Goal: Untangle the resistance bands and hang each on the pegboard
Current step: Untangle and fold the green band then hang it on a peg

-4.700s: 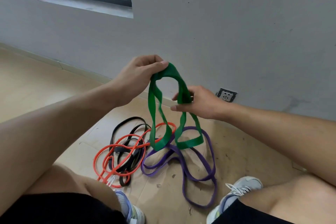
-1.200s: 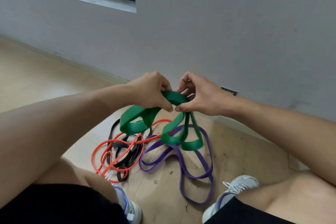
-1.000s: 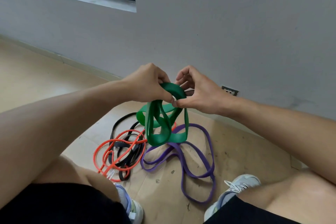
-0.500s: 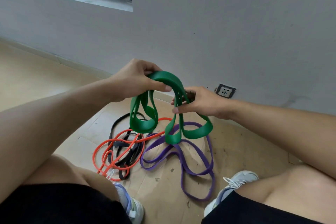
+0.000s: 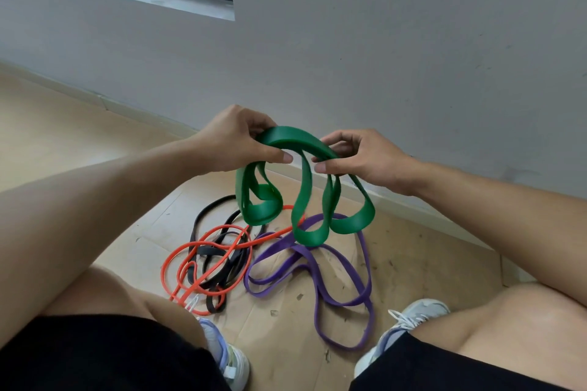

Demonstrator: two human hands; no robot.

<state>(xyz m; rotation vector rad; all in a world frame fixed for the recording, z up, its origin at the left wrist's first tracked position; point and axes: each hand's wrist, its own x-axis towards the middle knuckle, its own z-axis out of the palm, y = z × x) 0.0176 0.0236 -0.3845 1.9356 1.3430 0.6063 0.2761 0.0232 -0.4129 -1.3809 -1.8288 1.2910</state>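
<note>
Hands both pinch green band [image 5: 293, 140]: left hand [image 5: 236, 140] and right hand [image 5: 365, 157] fingers clamped on its top arc, loops dangling above purple band [image 5: 317, 267], orange band [image 5: 203, 244], black band [image 5: 219, 267]

The left knee hides part of the orange band [image 5: 203, 251]; both shoes are partly covered.

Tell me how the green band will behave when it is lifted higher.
Likely floppy: the green band droops in several loops below the left hand and right hand. Probably light, since fingertip pinches carry it. Its loops may catch on each other.
</note>
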